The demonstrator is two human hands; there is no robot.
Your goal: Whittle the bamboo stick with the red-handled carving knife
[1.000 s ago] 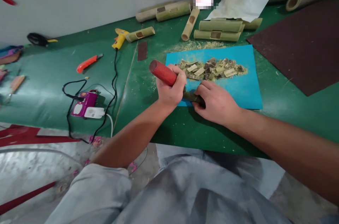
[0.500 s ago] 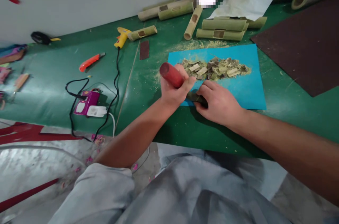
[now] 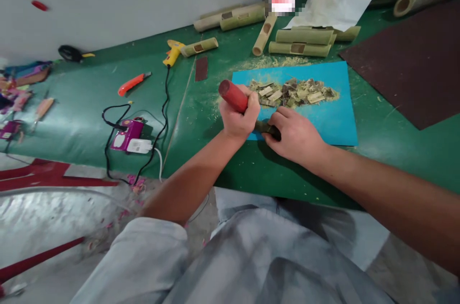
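Left hand (image 3: 240,117) is closed around a red cylindrical handle (image 3: 233,95), and the right hand (image 3: 298,137) grips a dark green, narrow rounded piece (image 3: 263,127) over the near edge of a bright blue rectangular sheet (image 3: 330,127) on the green bench (image 3: 233,170).

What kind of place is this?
Probably a craft workshop: there are bamboo tubes on the green table, a pile of chips, and a red handle in the left hand.
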